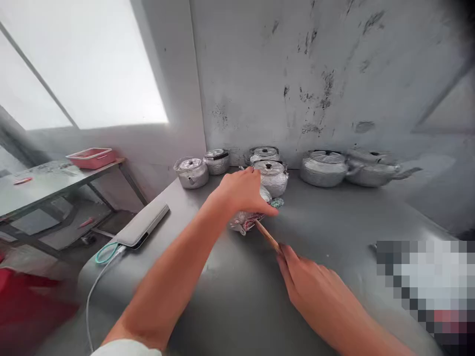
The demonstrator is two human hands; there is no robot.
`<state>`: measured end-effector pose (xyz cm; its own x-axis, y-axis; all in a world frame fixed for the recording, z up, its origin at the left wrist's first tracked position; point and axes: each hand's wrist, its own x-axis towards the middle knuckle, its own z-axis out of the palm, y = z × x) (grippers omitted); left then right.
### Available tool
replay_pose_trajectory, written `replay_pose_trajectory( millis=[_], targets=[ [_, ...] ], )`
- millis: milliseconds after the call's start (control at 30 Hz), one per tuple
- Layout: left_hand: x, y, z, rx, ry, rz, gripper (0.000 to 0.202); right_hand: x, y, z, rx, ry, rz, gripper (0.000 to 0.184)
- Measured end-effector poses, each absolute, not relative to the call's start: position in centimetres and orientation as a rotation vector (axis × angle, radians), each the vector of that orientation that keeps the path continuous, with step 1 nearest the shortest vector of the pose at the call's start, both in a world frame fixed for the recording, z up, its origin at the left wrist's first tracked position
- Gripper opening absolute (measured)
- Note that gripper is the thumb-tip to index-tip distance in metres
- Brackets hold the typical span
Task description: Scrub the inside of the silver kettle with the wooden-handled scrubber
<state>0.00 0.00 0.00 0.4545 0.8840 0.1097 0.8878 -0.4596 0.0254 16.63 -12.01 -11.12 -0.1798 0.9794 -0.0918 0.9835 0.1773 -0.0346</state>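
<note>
From where I stand, the left grip [243,190] hides part of the patterned bundle [242,221]; I can't tell what it is. The wooden stick [267,236] loses its rear end inside the right grip [302,277]. The rear kettle [264,152] is partly hidden by the front kettle [273,182]. A red thing [27,304] blurs off at the left edge; coarse blocks [430,284] mask whatever lies at far right.

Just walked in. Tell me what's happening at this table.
A person is working over a grey table with both hands. The right hand grips a slim wooden stick, its far end at a small, shiny, reddish bundle. The left hand is over the bundle, partly hiding it, so its exact hold can't be seen. Metal pots stand behind, near the wall, and a flat device with a cable lies to the left.
</note>
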Motion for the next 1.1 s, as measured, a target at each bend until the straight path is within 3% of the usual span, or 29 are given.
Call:
replay_pose_trajectory(
  millis=[733, 1100],
  targets=[
    [-0.2, 2.2, -1.3, -2.674, -1.606, -0.199, 0.049, 20.3, -9.5, -12.6, 1.907, 2.396, 0.446, 0.025],
    [0.7, 1.5, -1.2, -2.626, -1.641, -0.192, 0.05, 20.0, -10.1, -12.6, 1.933, 2.417, 0.633, 0.023]
  ],
)
